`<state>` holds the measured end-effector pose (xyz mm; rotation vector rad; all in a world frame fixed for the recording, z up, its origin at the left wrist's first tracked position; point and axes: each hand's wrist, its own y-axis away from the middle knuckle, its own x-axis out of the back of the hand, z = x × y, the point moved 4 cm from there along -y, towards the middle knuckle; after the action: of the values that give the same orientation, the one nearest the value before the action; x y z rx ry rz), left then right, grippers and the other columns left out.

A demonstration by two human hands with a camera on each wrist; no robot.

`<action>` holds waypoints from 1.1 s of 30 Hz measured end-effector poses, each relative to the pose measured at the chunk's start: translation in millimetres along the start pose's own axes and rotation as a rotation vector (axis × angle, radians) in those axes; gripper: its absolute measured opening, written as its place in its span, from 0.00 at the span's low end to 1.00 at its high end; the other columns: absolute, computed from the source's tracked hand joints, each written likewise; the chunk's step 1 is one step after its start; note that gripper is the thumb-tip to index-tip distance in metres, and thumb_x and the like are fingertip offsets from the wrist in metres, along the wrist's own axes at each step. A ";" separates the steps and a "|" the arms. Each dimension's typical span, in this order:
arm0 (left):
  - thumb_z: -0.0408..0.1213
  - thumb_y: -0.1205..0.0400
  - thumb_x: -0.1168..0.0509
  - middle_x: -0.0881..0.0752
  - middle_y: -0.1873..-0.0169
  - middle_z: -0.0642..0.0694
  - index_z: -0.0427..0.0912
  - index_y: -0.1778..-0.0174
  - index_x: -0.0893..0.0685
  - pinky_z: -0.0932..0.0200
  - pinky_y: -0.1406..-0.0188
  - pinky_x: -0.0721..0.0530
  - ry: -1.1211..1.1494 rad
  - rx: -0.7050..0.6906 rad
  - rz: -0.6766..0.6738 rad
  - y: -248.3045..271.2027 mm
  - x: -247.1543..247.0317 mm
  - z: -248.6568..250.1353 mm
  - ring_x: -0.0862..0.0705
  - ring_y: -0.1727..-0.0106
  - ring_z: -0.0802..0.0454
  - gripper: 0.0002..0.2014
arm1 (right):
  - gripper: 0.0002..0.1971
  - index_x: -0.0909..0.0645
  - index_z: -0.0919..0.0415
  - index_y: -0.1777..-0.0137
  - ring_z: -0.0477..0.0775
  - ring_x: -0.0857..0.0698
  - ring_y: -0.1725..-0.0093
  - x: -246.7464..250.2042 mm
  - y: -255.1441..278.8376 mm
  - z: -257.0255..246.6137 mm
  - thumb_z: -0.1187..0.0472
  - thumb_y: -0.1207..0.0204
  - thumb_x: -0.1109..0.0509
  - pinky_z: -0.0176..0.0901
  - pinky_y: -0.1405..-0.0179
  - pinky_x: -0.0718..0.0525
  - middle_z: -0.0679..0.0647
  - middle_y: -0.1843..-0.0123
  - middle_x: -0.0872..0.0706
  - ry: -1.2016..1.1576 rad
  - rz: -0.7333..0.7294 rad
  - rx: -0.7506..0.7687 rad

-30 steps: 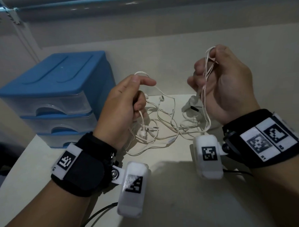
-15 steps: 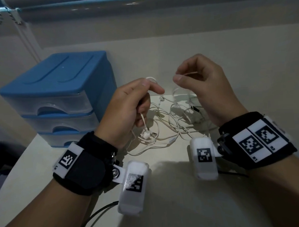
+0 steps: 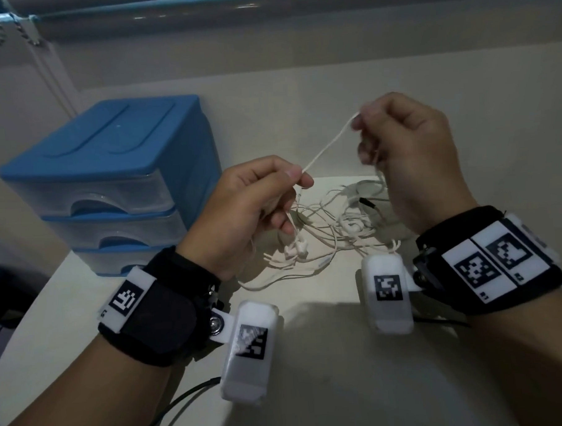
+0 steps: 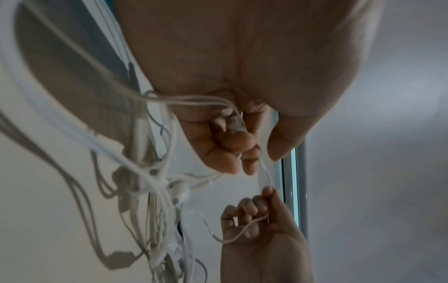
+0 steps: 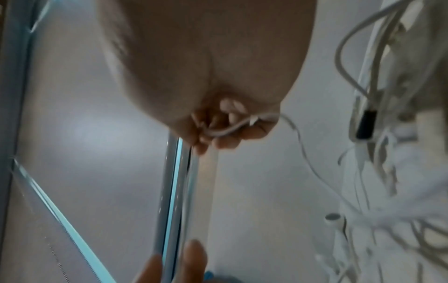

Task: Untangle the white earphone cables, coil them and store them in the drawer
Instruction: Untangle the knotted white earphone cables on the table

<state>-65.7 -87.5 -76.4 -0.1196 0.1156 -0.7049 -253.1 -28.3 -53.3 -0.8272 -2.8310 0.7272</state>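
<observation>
A tangle of white earphone cables (image 3: 322, 233) lies on the pale table, with earbuds (image 3: 296, 250) hanging below my left hand. My left hand (image 3: 259, 197) pinches one cable between thumb and forefinger. My right hand (image 3: 399, 149), raised higher and to the right, pinches the same strand (image 3: 328, 146), which runs taut between the two hands. In the left wrist view my left hand (image 4: 237, 151) curls round the cable (image 4: 264, 172), with my right hand (image 4: 257, 216) beyond it. The right wrist view shows my right hand (image 5: 218, 130) holding a cable loop (image 5: 232, 128).
A blue drawer unit (image 3: 111, 181) with three translucent drawers, all closed, stands at the table's left rear. A wall and a window blind rail (image 3: 264, 4) lie behind. A black-tipped plug (image 3: 368, 203) sits in the tangle. Dark cables (image 3: 185, 403) trail from the wrist cameras.
My right hand let go of the bundled cables, came down to pinch a single strand near my left hand, then rose up and right, pulling that strand taut. The left hand stayed nearly still.
</observation>
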 end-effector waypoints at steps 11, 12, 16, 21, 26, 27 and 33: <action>0.23 0.25 0.40 0.23 0.66 0.40 0.30 0.51 0.14 0.59 0.63 0.14 0.138 -0.132 0.023 0.2 6.1 7.2 0.25 0.72 0.53 0.11 | 0.12 0.24 0.61 0.65 0.62 0.10 0.59 26.9 -6.4 6.1 0.69 0.20 0.40 0.43 0.65 0.22 0.57 0.67 0.17 -0.362 0.359 -0.105; 0.22 0.26 0.41 0.21 0.65 0.41 0.31 0.51 0.14 0.58 0.60 0.13 0.159 -0.157 0.025 0.1 7.8 8.0 0.23 0.70 0.52 0.13 | 0.12 0.24 0.61 0.65 0.63 0.09 0.59 26.2 -6.5 6.7 0.69 0.20 0.40 0.43 0.65 0.22 0.57 0.67 0.17 -0.352 0.339 -0.112; 0.19 0.26 0.43 0.16 0.61 0.41 0.32 0.48 0.15 0.53 0.50 0.15 0.209 -0.242 0.040 -0.4 11.1 11.4 0.17 0.64 0.50 0.15 | 0.14 0.25 0.59 0.69 0.65 0.09 0.64 19.6 -6.3 11.5 0.66 0.21 0.36 0.41 0.68 0.24 0.56 0.72 0.21 -0.193 0.183 -0.164; 0.18 0.23 0.47 0.12 0.56 0.39 0.32 0.46 0.17 0.52 0.42 0.15 0.253 -0.279 0.050 2.5 10.7 14.8 0.11 0.54 0.45 0.17 | 0.15 0.22 0.69 0.65 0.52 0.10 0.64 15.3 -5.6 21.1 0.60 0.26 0.23 0.42 0.64 0.21 0.60 0.65 0.17 0.248 0.087 -0.101; 0.23 0.28 0.48 0.12 0.46 0.33 0.32 0.41 0.20 0.47 0.35 0.15 0.331 -0.285 0.013 4.3 7.7 18.5 0.10 0.39 0.34 0.21 | 0.13 0.18 0.70 0.61 0.50 0.23 0.64 9.0 -1.0 -0.7 0.59 0.23 0.26 0.36 0.61 0.24 0.63 0.65 0.18 0.177 0.010 0.080; 0.23 0.28 0.48 0.12 0.45 0.32 0.33 0.40 0.20 0.48 0.36 0.15 0.345 -0.283 0.005 4.1 7.0 19.0 0.11 0.37 0.33 0.21 | 0.13 0.18 0.70 0.62 0.50 0.24 0.67 4.2 0.8 -3.4 0.59 0.22 0.26 0.38 0.63 0.24 0.61 0.67 0.18 0.149 -0.064 0.101; 0.23 0.26 0.48 0.12 0.45 0.30 0.33 0.35 0.24 0.46 0.36 0.15 0.364 -0.248 -0.084 5.6 3.3 18.7 0.10 0.40 0.33 0.22 | 0.22 0.17 0.50 0.32 0.61 0.17 0.57 -25.2 18.9 7.1 0.54 0.26 0.21 0.51 0.51 0.15 0.54 0.40 0.13 0.179 -0.607 -0.083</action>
<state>-56.9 -84.2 -59.0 -0.2334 0.5501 -0.7890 -224.3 -30.7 -67.6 -0.0103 -2.7237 0.4198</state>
